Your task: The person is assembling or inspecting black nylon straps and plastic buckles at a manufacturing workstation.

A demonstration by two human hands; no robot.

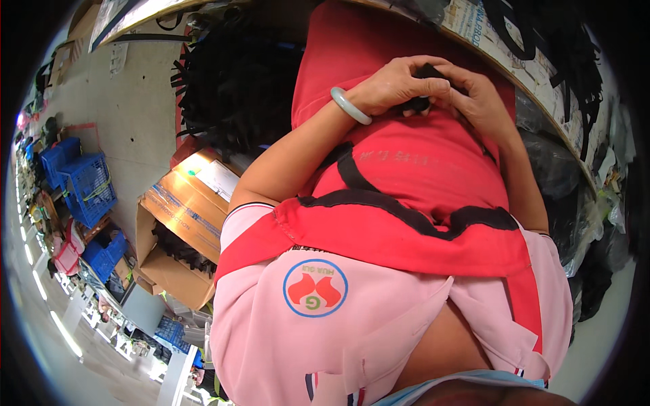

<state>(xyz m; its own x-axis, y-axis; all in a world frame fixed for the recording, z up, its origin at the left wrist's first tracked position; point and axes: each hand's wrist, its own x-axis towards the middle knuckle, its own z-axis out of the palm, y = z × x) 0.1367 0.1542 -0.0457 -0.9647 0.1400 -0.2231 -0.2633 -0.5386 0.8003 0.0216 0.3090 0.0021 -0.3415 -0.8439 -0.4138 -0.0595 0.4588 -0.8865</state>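
We saw a small black piece (416, 104) between the two hands, above the lap. Our left hand (404, 82) gripped it, fingers curled and thumb laid across. Our right hand (479, 98) met that thumb with bent fingers; its fingertips were partly hidden, so we could not tell whether it gripped too. We wore a pale green bangle (350, 108) just behind the left hand, and a red apron (399, 145) spread beneath both. Left of the left hand we had a heap of black strips (233, 88); nearer our body on that side, an open cardboard box (179, 196).
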